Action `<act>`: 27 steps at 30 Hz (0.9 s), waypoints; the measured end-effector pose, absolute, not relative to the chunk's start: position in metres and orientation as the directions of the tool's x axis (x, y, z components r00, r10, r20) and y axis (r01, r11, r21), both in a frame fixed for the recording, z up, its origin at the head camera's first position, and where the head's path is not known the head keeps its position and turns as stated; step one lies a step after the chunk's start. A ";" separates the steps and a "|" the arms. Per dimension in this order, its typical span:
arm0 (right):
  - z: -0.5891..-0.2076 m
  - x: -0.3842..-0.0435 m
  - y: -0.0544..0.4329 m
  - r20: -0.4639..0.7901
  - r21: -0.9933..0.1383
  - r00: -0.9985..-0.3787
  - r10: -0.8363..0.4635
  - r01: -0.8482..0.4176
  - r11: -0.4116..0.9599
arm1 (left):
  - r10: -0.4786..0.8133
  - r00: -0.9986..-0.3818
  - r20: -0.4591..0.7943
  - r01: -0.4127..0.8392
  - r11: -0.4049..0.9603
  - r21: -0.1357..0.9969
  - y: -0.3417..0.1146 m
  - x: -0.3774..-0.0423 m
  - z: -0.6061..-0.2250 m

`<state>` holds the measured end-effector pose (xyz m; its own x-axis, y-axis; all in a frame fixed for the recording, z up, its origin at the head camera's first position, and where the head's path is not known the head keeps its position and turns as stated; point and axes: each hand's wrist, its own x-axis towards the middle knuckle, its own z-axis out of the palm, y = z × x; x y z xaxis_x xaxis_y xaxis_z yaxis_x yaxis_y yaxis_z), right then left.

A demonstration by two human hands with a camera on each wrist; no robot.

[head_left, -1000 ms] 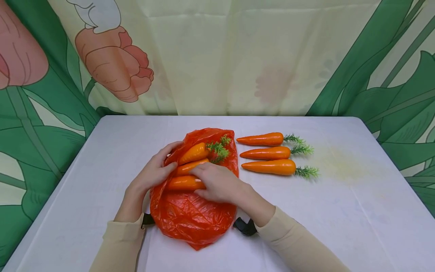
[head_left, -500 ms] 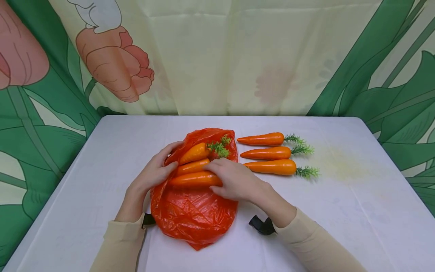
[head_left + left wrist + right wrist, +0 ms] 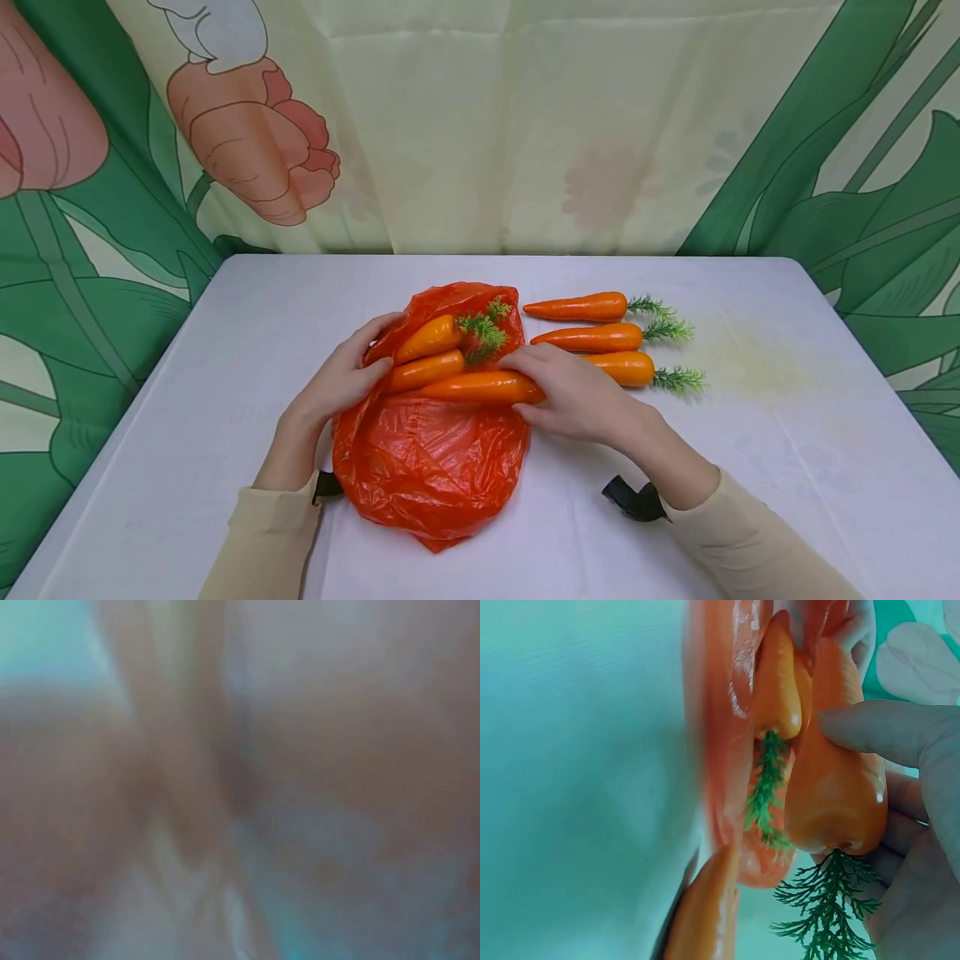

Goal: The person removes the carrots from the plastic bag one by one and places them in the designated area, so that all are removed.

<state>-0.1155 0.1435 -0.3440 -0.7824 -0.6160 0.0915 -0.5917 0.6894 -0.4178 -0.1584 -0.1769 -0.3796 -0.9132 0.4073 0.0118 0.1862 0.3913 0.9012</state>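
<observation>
A red plastic bag lies on the table with its mouth spread wide. My left hand holds the bag's left rim. Inside, two carrots with green tops show, an upper carrot and a lower carrot. My right hand grips a third carrot by its thick end, its tip pointing left over the bag. In the right wrist view the thumb presses on this held carrot, fingers behind it, its green top hanging free. The left wrist view is too blurred to read.
To the right of the bag lie three more carrots in a column, a top carrot, a middle carrot and a bottom carrot partly behind my right hand. A white cloth covers the table; a printed curtain hangs behind.
My right hand has moved right, drawing the gripped carrot away from the other two in the bag. My left hand has stayed at the bag's rim.
</observation>
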 end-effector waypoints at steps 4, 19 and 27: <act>-0.347 -0.114 0.154 0.098 -0.404 -0.788 -0.608 -0.590 0.700 | 0.409 -0.912 0.016 0.192 0.393 0.899 -0.177 -0.159 -0.379; -0.358 -0.103 0.193 0.142 -0.391 -0.814 -0.563 -0.569 0.724 | 0.406 -0.914 -0.002 0.176 0.402 0.898 -0.176 -0.159 -0.379; -0.364 -0.097 0.209 0.144 -0.403 -0.817 -0.559 -0.564 0.721 | 0.408 -0.913 -0.005 0.175 0.402 0.899 -0.177 -0.159 -0.379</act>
